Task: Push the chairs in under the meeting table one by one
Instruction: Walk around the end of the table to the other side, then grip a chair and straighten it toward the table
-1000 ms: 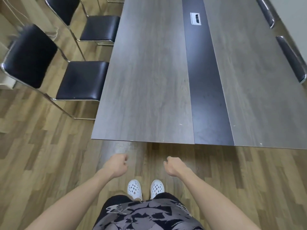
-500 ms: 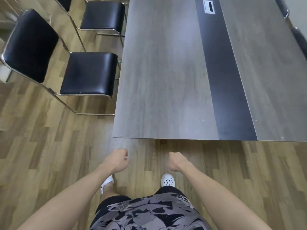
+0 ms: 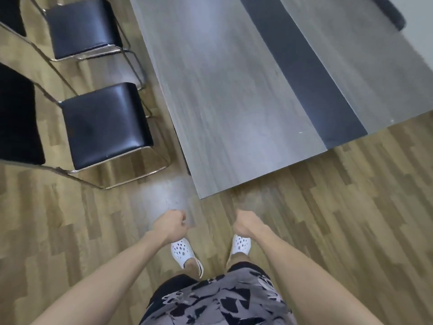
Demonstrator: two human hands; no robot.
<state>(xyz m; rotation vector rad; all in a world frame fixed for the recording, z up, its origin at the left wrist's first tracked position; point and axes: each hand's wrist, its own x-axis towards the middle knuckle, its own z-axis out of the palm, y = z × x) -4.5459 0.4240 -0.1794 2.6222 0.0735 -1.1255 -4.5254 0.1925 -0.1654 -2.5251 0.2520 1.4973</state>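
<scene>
A long grey meeting table [image 3: 225, 95] with a dark centre strip fills the upper middle and right. Two black chairs with chrome frames stand pulled out along its left side: the near chair [image 3: 103, 125] and a farther chair [image 3: 80, 24]. Both seats lie outside the table edge. My left hand [image 3: 169, 225] and my right hand [image 3: 248, 224] hang in loose fists in front of me, below the table's near end, holding nothing and touching no chair.
Wood-pattern floor [image 3: 70, 231] stretches all around. Another black chair back [image 3: 390, 12] shows at the table's far right side. My white shoes [image 3: 181, 250] stand near the table's corner.
The view has swung left and tilted, so the table now runs diagonally and the near chair looks closer. My hands stay in loose fists in front of me.
</scene>
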